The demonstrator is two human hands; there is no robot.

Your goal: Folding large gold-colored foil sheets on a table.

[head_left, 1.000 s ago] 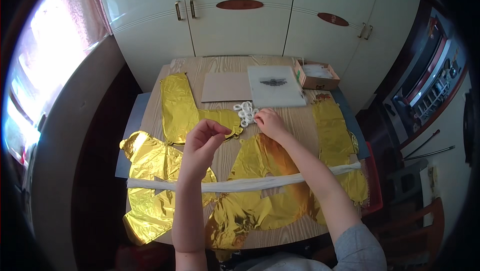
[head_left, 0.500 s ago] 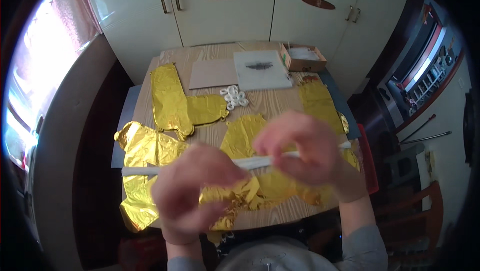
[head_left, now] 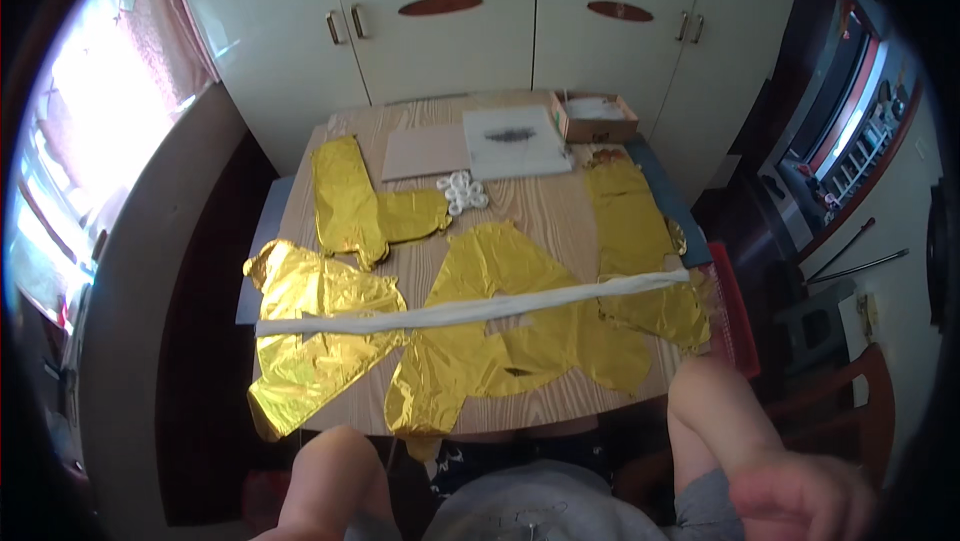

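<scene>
Strip of soft white material (head_left: 480, 313) lies from left to right across the wooden table (head_left: 535, 211), on top of flat gold foil pieces. One shiny foil piece (head_left: 345, 291) is at the near left, a wide one (head_left: 500, 261) is in the middle, and a long one (head_left: 630, 216) is on the right side. At the far left lies a bent foil piece (head_left: 345, 196), and its right end is near a cluster of white rings (head_left: 463, 193). Behind the rings are a brownish board (head_left: 425, 153) and a pale sheet (head_left: 525, 163), with an open box (head_left: 600, 128) at the far right. Right hand (head_left: 800, 496) is blurred at the near right, well apart from the strip; I cannot tell whether its fingers are wide or narrow. Left forearm (head_left: 325, 486) enters at the near left, but its hand is outside the view
</scene>
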